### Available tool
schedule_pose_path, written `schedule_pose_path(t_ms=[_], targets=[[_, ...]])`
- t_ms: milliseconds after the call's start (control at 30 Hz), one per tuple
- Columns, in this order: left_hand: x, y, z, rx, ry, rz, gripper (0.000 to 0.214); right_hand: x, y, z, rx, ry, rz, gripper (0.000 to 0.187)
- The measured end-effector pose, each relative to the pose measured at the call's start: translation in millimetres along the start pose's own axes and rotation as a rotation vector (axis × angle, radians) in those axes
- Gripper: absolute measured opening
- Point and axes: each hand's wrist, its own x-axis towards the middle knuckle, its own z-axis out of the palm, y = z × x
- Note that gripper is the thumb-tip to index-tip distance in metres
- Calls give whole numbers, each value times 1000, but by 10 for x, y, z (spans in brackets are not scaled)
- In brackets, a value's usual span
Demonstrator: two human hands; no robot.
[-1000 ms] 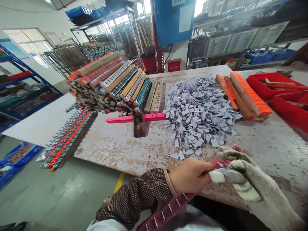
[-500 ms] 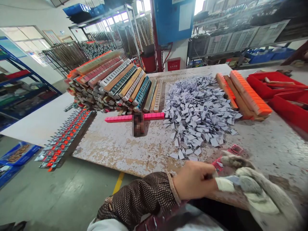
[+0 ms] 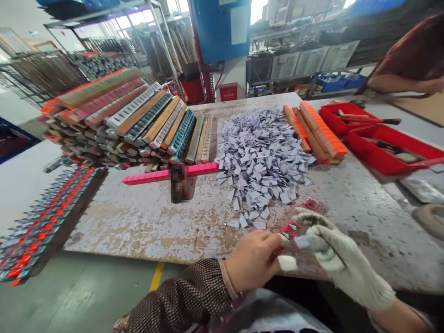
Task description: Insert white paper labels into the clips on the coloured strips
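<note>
My left hand (image 3: 251,259) is bare, with white coverings on its thumb and a fingertip. Its fingers are curled together in a pinch at the table's front edge; what they hold, if anything, is hidden. Just to its right, my right hand (image 3: 338,259) wears a pale knit glove and is closed on a small pale grey piece (image 3: 305,243), slightly blurred, pointing toward my left fingers. Behind the hands, a red patterned strip or packet (image 3: 288,229) lies on the table, partly covered. Beyond is a heap of small grey-white flat pieces (image 3: 260,157).
Bars with rows of clips (image 3: 138,120) are stacked at left. A pink bar (image 3: 149,175) lies in front. Orange-covered bars (image 3: 322,132) and red trays (image 3: 391,148) stand at right. Another person's arm (image 3: 402,84) shows at far right. A row of orange-marked pieces (image 3: 48,226) lies at left.
The view has swung right, so the table's things sit further left. My hands are a little apart now, and my gloved hand is clearer. Another person's arm has come into view.
</note>
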Motion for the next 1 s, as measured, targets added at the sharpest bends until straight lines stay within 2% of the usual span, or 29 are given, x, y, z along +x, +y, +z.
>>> schedule_pose_path(t_ms=[67, 100, 200, 300, 367, 500, 633, 800, 900, 1000], targets=[[-72, -47, -48, 40, -17, -95, 41, 193, 23, -175, 89, 48, 99, 27], [-110, -64, -66, 57, -33, -134, 49, 279, 46, -251, 56, 58, 90, 24], [-196, -84, -75, 72, -138, -202, 53, 423, 128, -385, -270, 30, -87, 21], [-216, -70, -40, 42, -209, -228, 52, 432, 188, -385, -472, -5, -213, 7], [-203, -65, -20, 24, -222, -241, 51, 437, 210, -356, -670, -46, -348, 2], [-177, -93, -8, -5, -216, -229, 51, 526, 252, -309, -1048, -152, -619, 14], [-169, -122, 18, -43, -201, -222, 50, 599, 320, -319, -1051, -206, -634, 16], [-75, -118, 55, -23, -183, -167, 52, 594, 438, -460, -1071, -152, -637, 15], [105, -167, 17, 35, -152, -116, 49, 578, 492, -582, -1127, -61, -604, 18], [394, -285, -73, 218, -36, -114, 32, 538, 464, -631, -1119, 19, -575, 22]])
